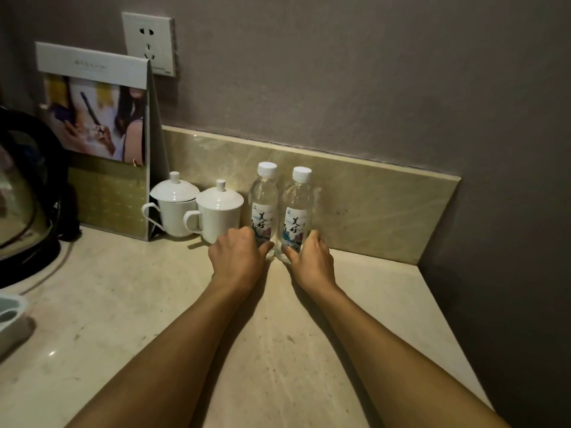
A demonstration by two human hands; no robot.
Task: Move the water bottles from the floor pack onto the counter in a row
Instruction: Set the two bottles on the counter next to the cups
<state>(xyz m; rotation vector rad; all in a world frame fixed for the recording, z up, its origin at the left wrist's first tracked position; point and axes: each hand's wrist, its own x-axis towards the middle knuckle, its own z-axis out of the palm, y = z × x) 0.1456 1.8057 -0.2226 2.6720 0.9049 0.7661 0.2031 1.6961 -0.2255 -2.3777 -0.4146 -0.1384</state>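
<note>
**Two Bottles Stand Side by Side at the Back of the Counter**

Stretching from the near edge to a low stone upstand, the pale counter (pixel 129 304) ends on the right in a slanted edge against the grey wall (pixel 370 72), with open stone showing in front of the hands and to the right of the bottles. At far left a dark kettle (pixel 27 193) crowds the counter's edge. Beside it a standing printed card (pixel 99 125) leans up toward a wall socket (pixel 150 43). Two white lidded cups follow: the left cup (pixel 174 208) nearly touches the card's foot, and the right cup (pixel 219 210) stands just beside it. Close against the upstand, both upright and white-capped, the left bottle (pixel 263 205) and the right bottle (pixel 296 211) stand almost touching, the left one just beside the right cup. The person's left hand (pixel 236 257) has thumb and fingers curled around the base of the left bottle, knuckles close to the right cup. The right hand (pixel 312 261) grips the base of the right bottle in the same way, with free counter on its outer side.
</note>
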